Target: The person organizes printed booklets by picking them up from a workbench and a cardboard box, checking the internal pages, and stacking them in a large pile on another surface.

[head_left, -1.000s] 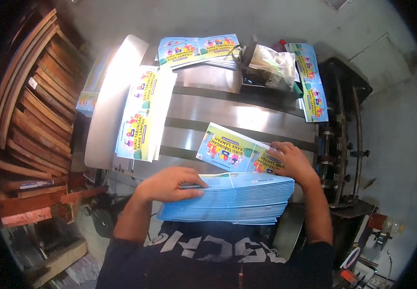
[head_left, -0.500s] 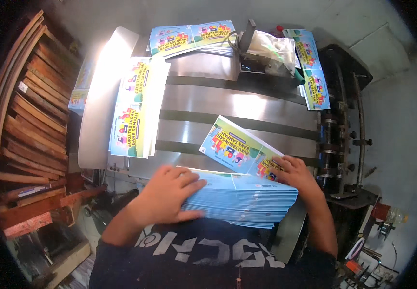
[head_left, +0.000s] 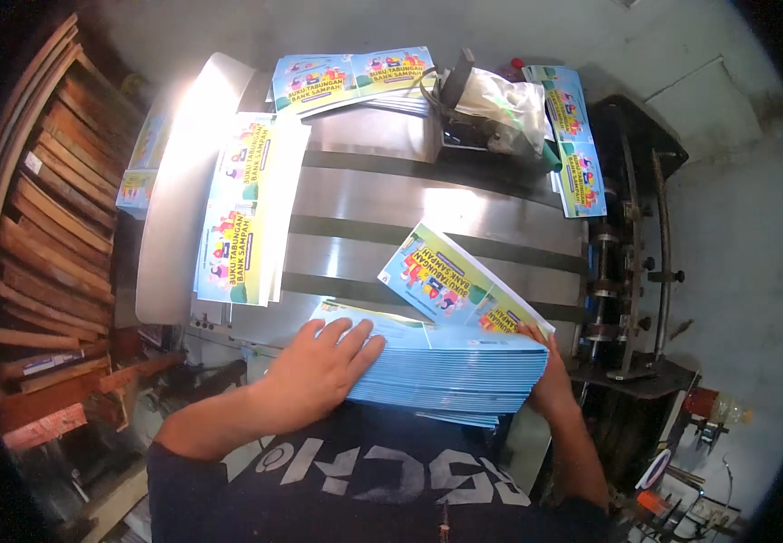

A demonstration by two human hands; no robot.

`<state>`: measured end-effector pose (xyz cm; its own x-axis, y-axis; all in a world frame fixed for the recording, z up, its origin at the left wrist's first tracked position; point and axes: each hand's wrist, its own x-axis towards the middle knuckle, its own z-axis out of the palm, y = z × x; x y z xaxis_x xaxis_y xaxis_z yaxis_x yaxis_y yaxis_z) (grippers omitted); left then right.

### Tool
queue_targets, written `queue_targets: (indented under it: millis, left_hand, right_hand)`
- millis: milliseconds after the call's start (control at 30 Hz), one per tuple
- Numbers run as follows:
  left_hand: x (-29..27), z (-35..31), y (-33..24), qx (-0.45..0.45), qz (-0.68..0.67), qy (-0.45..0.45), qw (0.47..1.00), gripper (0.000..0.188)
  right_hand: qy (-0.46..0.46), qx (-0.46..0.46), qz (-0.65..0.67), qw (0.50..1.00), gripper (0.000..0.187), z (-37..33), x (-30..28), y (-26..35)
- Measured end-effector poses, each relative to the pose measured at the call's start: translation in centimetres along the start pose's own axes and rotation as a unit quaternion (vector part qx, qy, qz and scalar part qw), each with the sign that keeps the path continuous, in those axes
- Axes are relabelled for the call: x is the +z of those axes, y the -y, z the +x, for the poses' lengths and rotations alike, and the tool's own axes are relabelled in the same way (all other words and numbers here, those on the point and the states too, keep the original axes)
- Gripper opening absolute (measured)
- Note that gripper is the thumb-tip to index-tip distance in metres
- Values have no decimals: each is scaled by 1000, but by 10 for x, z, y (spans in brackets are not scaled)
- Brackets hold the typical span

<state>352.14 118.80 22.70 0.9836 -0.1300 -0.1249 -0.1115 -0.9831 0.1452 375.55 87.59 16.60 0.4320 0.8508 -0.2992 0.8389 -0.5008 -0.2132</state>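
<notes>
A thick stack of light-blue printed booklets sits in front of my body at the machine's near edge, its layered edges facing me. My left hand grips the stack's left end, fingers over the top. At the opposite end, my right hand holds the side, its fingers partly hidden behind the stack. A loose blue-and-green printed booklet lies slanted just beyond the stack, its right corner close to my right fingers. Beneath it is a metal bed with dark belts.
More printed booklets lie at the left, with further piles at the back and back right. A clear plastic bag rests beside a dark bracket. Rollers and bars line the right; wooden slats stand far left.
My left hand has shifted slightly left along the stack's top. My right hand has moved from the loose booklet's corner down onto the stack's right end. The view has shifted slightly.
</notes>
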Motion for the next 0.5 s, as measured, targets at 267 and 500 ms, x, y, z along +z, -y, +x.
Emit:
queue_targets:
  millis: [267,500]
  left_hand:
    - [-24,0,19,36,-170,11,985,67]
    - [-39,-2,41,8,-132,-23,991,77]
  right_hand:
    - [-250,98,35,963,23,17,-80,-37]
    - [-444,108,229,860,25,41,-112,-48]
